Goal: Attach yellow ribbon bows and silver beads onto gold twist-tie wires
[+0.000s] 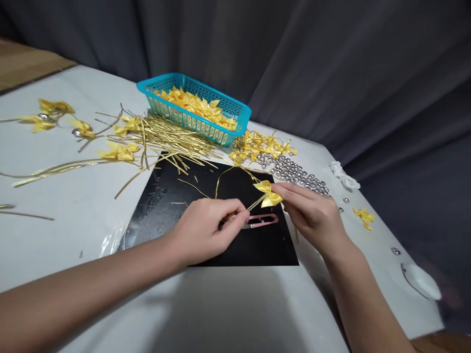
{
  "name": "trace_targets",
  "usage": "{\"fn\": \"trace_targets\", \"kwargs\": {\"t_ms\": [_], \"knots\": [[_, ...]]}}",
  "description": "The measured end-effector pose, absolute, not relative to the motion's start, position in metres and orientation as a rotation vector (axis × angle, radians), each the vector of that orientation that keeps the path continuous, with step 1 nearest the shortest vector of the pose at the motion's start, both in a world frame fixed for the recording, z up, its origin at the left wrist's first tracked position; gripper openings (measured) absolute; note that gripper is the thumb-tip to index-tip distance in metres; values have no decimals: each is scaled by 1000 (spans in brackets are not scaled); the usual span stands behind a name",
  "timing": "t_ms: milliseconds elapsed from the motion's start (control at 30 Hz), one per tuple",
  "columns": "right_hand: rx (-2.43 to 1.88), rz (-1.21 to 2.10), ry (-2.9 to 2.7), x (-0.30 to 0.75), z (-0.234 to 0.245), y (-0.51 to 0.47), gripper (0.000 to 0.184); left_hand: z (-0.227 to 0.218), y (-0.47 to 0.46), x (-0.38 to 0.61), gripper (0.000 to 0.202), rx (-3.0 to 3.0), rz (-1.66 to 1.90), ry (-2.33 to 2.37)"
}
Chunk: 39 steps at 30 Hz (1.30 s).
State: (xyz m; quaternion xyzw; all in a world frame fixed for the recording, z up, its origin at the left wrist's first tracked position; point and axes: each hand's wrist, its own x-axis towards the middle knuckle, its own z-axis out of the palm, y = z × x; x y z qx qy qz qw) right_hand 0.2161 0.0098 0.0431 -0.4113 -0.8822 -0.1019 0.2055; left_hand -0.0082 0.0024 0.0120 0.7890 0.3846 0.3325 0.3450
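Both hands pinched shut: my right hand [316, 211] on glossy yellow ribbon bow [270, 194], right of frame centre; left hand [209, 228] on thin gold cords [256, 203]. Bow lies up-right of left grip along cords' length, right hand nearer.

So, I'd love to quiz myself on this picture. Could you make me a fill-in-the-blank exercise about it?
1. The right hand holds a bow coloured ____.
2. The pink snips lie on a mat coloured ____.
3. The left hand, pinching thin cords, is farther from the silver beads than the ____ hand is.

Missing words: yellow; black; right.
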Motion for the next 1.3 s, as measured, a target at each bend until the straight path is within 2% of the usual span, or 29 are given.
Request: {"fn": "trace_targets", "kwargs": {"t_ms": [233, 367, 467, 567, 633, 667, 733, 767, 833, 1000, 1300], "knots": [[-1267, -471, -2375, 225, 42, 17, 26, 14, -13, -6, 26, 2595, 1065, 784], [-1248, -455, -2374, 227, 43, 18, 26, 16, -17, -6, 18, 2368, 1239, 886], [-1247, -390, -2402, 223, 47, 14, 28, 17, -16, -6, 26, 2156, 1302, 1069], [-1214, -345, -2488, 212, 51, 7, 28, 15, -12, -7, 30, 2010, 1262, 1174], [-1162, -338, -2560, 202, 53, 0, 28, 14, -10, -7, 13, 1916, 1262, 1207], [-1132, -327, -2595, 197, 54, -2, 28, 13, -9, -6, 11, 1872, 1260, 1193], [-1066, -298, -2652, 188, 53, -7, 28, 14, -7, -5, 32, 1796, 1203, 1064], [-1036, -291, -2669, 184, 52, -8, 29, 15, -5, -5, 33, 1747, 1151, 982], [-995, -296, -2688, 180, 49, -8, 31, 17, 0, -5, 21, 1621, 1039, 866], [-992, -344, -2671, 181, 38, -1, 31, 15, 16, -9, 14, 1446, 860, 841], [-921, -424, -2577, 184, 24, 6, 27, 16, 20, -12, 11, 1565, 816, 804]]}}
